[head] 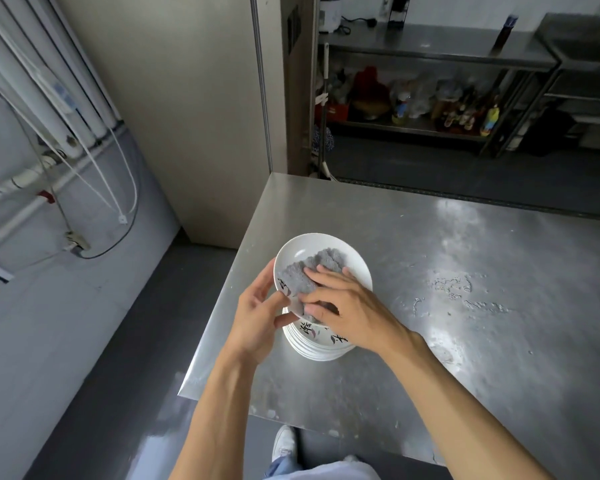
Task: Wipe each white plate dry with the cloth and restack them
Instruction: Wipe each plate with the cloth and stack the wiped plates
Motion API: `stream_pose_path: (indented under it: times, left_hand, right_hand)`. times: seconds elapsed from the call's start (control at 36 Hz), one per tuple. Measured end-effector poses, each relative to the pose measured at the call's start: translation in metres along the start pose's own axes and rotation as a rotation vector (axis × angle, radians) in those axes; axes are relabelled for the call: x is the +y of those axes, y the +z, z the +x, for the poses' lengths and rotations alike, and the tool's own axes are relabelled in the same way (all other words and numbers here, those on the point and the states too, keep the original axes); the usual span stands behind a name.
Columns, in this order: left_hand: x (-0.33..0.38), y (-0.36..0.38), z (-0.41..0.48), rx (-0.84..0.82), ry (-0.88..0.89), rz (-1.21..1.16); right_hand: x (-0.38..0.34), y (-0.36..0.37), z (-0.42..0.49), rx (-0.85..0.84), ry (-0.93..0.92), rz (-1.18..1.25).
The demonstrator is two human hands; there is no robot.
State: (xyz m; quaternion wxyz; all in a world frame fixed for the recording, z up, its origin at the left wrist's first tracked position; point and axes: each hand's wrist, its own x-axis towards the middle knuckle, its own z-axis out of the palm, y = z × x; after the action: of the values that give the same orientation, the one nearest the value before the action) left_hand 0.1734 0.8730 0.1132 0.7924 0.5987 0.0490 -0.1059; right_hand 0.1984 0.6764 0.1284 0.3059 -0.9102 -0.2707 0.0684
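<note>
Inspector: Nearest the camera, what do you record?

Clerk: One white shoe (284, 441) on the dark floor (118, 341), at the near edge of the steel tabletop (430, 341). Both bare forearms reach forward over that edge.

Inspector: Hands?

Clerk: Left hand (257, 317) grips the plate (298, 245) by its left rim, thumb on the face, fingers curled behind. Right hand (343, 306) lies on the grey cloth (305, 271), fingers spread nearly flat across it, thumb nipping the lower fold. The cloth is pressed to the plate's inner face.

Inspector: Position of the plate?

Clerk: Raised and tilted, face toward the person, directly over the stack of plates (321, 349). Whether its lower rim touches the stack cannot be told; the hands cover that point. The stack sits near the tabletop's left edge, and its top plate carries dark brushed characters. Similar marking shows on the held plate beside the left thumb.

Inspector: Surface beyond?

Clerk: Water drops (454, 289) lie scattered to the right of the hands, well apart from the stack. Dull glare patches sit further back.

Inspector: Background?

Clerk: The left wall carries white pipes (49, 98) and loose cables (129, 188). Across the floor stands a steel shelf unit (430, 57). Bottles (447, 112) crowd its lower shelf, too blurred to identify.
</note>
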Motion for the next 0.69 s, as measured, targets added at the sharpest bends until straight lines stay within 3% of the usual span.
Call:
stream_pose_path:
  times: [0.17,0.31,0.42,0.56,0.69]
  left_hand:
    - [0.001,-0.003,-0.003,-0.028,0.007,-0.032]
    - [0.007,0.004,-0.002,-0.088,0.017,0.028]
    - [0.009,0.011,-0.001,-0.102,0.020,0.048]
    - [0.003,-0.002,-0.002,0.056,0.006,-0.018]
    - [0.003,-0.019,-0.006,0.056,0.006,-0.042]
  right_hand:
    - [0.007,-0.003,-0.006,0.190,0.093,-0.102]
    - [0.001,0.005,0.010,0.204,0.263,-0.082]
    - [-0.014,0.010,0.021,0.132,0.144,0.086]
    - [-0.022,0.018,0.016,0.016,-0.055,0.130]
    - [-0.005,0.015,-0.002,-0.024,-0.047,0.112]
